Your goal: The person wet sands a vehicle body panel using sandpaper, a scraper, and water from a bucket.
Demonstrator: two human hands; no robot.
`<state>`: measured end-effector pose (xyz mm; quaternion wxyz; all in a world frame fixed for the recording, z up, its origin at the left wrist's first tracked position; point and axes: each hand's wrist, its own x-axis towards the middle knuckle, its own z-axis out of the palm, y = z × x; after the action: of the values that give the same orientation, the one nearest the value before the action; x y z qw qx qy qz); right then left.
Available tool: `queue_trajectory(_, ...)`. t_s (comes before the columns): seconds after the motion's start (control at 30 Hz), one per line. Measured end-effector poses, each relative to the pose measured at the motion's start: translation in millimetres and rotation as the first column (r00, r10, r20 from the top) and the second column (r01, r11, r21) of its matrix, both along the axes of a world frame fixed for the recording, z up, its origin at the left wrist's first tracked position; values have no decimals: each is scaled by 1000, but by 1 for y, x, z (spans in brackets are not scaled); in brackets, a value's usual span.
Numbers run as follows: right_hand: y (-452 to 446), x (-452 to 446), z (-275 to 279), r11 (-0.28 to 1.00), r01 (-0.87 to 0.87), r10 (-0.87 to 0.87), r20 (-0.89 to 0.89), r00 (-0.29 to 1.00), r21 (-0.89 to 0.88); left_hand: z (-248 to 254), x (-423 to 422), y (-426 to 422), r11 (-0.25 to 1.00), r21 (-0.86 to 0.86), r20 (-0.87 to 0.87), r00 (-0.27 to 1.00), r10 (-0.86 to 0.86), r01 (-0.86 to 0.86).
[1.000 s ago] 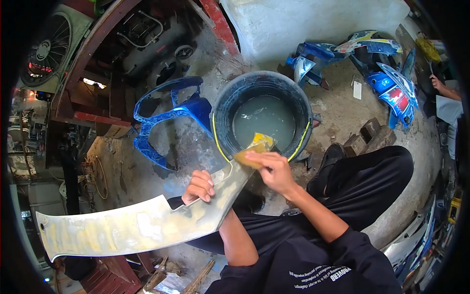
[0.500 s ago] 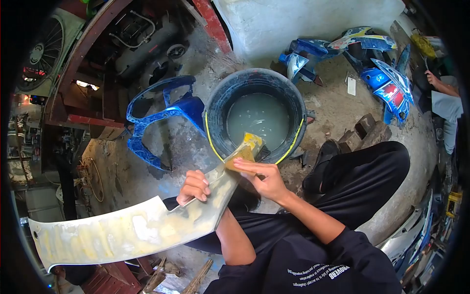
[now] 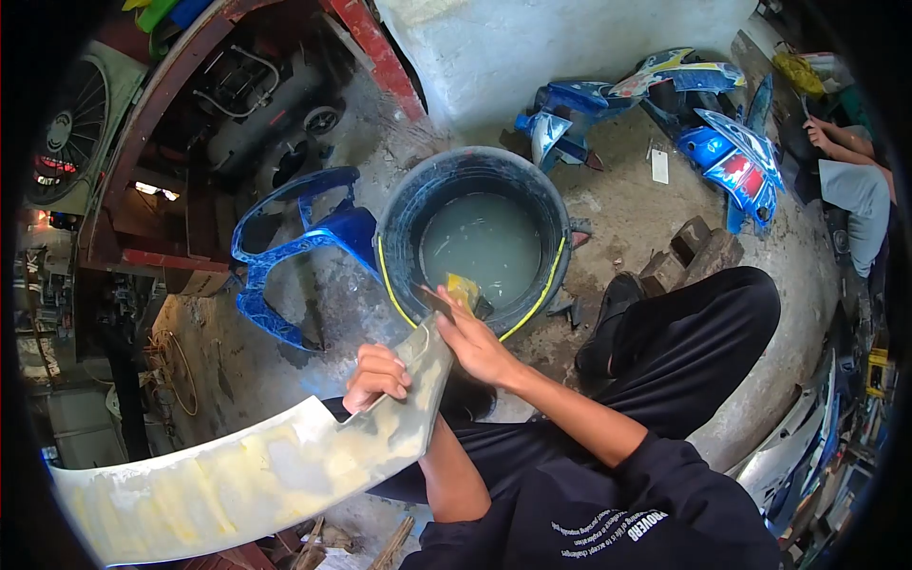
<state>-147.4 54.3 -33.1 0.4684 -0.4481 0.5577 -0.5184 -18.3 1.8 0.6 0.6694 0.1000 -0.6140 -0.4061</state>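
The panel (image 3: 256, 465) slants across the front of the body, its narrow end over the bucket (image 3: 404, 228). The left hand (image 3: 377, 378) is closed around its notched edge; the right hand (image 3: 478, 344), fingers extended, holds a brown sheet (image 3: 434, 301) at the narrow end. For even contact, brace the panel firmly and press the sheet flat.

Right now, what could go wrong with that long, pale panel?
If the left hand slips from the edge it grips, the long end of the panel might swing down. The brown sheet at the right hand appears over the bucket, so it could drop into the cloudy water.
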Motion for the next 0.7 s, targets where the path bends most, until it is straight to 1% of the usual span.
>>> queue_trajectory(0.07, 13, -2, 9, 996, -79, 85, 159, 984, -43, 1, 6, 2, 999, 37, 64, 998, -1, -1)
queue_trajectory(0.1, 21, -2, 17, 992, -98, 110, 174, 979, -73, 1, 4, 2, 999, 48, 28, 1000, 9, -10)
queue_trajectory(0.13, 24, -2, 16, 993, -102, 112, 173, 979, -68, 0, 3, 4, 998, 53, 27, 1000, 12, -13)
queue_trajectory(0.2, 26, -4, 11, 992, -95, 108, 179, 978, -80, -2, -3, 5, 993, 114, -49, 998, 46, -40)
queue_trajectory(0.23, 23, -4, 2, 993, -114, 110, 224, 968, 5, -2, -7, 4, 994, 100, -58, 997, 53, -47)
queue_trajectory(0.27, 21, -1, -2, 993, -115, 111, 225, 968, 2, -1, -5, 5, 994, 97, -56, 997, 53, -47)
queue_trajectory(0.33, 6, 0, 3, 997, -5, 10, 55, 998, -83, 0, -6, 4, 995, 97, -28, 999, 40, -37)
queue_trajectory(0.37, 2, -4, 5, 993, -33, 34, 11, 999, -110, 0, -4, 3, 997, 77, -21, 1000, 10, -9)
queue_trajectory(0.4, -3, -4, 0, 993, -31, 32, 10, 999, -113, -1, -4, 2, 997, 74, -22, 1000, 9, -7)
queue_trajectory(0.47, -12, -3, -10, 1000, -11, 10, -19, 1000, -23, -1, -1, 1, 999, 30, 43, 999, -27, 26)
queue_trajectory(0.5, -15, -6, -4, 997, -30, 31, -4, 1000, 78, 2, -3, 3, 999, 30, 46, 999, -27, 26)
queue_trajectory(0.6, -12, 8, -27, 999, -15, 16, -11, 1000, 43, 7, -5, 3, 1000, 24, -6, 1000, 8, -8)
queue_trajectory(0.63, -3, 7, -2, 994, -44, 34, 99, 994, 99, 6, 0, 3, 999, 36, -24, 1000, -1, 2)
queue_trajectory(0.67, 5, 5, 17, 993, -117, 119, 136, 984, -19, 3, 5, 3, 999, 52, -41, 999, -8, 10)
queue_trajectory(0.7, 13, 6, 28, 991, -119, 126, 114, 985, -65, 5, 7, 2, 998, 49, -55, 998, -35, 38)
